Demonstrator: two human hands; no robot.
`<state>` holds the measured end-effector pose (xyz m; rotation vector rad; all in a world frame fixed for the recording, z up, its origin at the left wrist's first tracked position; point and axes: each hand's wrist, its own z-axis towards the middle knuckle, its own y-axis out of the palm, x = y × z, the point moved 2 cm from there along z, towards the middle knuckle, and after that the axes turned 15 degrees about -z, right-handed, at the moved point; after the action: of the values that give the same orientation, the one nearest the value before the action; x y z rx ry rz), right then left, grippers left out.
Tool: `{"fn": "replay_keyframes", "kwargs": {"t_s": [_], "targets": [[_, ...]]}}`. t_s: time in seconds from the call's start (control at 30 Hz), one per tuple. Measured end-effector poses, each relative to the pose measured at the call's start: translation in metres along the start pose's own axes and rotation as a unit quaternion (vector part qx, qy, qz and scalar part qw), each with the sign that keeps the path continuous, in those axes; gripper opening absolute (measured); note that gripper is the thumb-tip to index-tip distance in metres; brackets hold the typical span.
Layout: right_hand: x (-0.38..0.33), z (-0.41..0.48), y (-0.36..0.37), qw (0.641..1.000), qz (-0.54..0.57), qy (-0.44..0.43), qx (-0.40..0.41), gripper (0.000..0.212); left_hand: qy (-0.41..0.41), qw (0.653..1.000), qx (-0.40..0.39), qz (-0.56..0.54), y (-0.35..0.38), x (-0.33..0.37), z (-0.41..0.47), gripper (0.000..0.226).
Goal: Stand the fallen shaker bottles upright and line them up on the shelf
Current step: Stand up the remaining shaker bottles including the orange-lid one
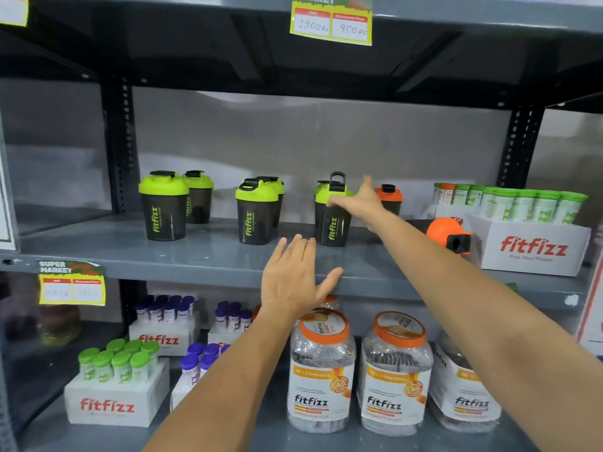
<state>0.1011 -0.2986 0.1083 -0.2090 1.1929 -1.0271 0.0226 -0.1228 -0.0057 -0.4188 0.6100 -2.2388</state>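
Several dark shaker bottles with lime-green lids stand upright on the middle shelf [202, 256]: a pair at the left [164, 207], a pair in the middle [256, 213], and one at the right [332, 220]. An orange-lidded shaker [390, 198] stands upright at the back. Another orange-lidded shaker [448, 234] lies on its side at the right. My right hand [359, 202] reaches in with fingers spread, beside the right green-lidded shaker and in front of the upright orange one, holding nothing. My left hand [295, 275] hovers open over the shelf's front edge.
A white fitfizz box [535, 249] of green-capped tubes sits at the shelf's right end. The lower shelf holds boxes of tubes [114, 396] and orange-lidded jars [321, 370]. Black uprights [119, 145] frame the bay. A price tag [331, 21] hangs above.
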Motion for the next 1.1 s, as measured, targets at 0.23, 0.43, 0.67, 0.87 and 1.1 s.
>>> {"fn": "replay_keyframes", "kwargs": {"t_s": [0.23, 0.43, 0.67, 0.87, 1.1], "targets": [[0.018, -0.022, -0.109, 0.931, -0.363, -0.044, 0.005, 0.072, 0.001, 1.0, -0.003, -0.009, -0.003, 0.008, 0.003, 0.079], [0.066, -0.047, -0.127, 0.814, -0.576, 0.034, -0.073, 0.084, 0.13, 0.99, -0.059, -0.019, 0.025, 0.078, 0.016, 0.08], [0.076, -0.051, -0.13, 0.807, -0.588, -0.04, -0.035, 0.084, 0.114, 0.992, -0.058, 0.018, 0.041, 0.082, 0.015, 0.079], [0.058, -0.03, -0.133, 0.721, -0.668, -0.181, 0.042, 0.069, 0.112, 0.992, -0.048, 0.029, 0.042, 0.083, 0.014, 0.08], [0.06, -0.004, -0.092, 0.588, -0.756, -0.285, 0.036, 0.054, 0.124, 0.991, -0.012, 0.038, 0.045, 0.084, 0.014, 0.078]]}}
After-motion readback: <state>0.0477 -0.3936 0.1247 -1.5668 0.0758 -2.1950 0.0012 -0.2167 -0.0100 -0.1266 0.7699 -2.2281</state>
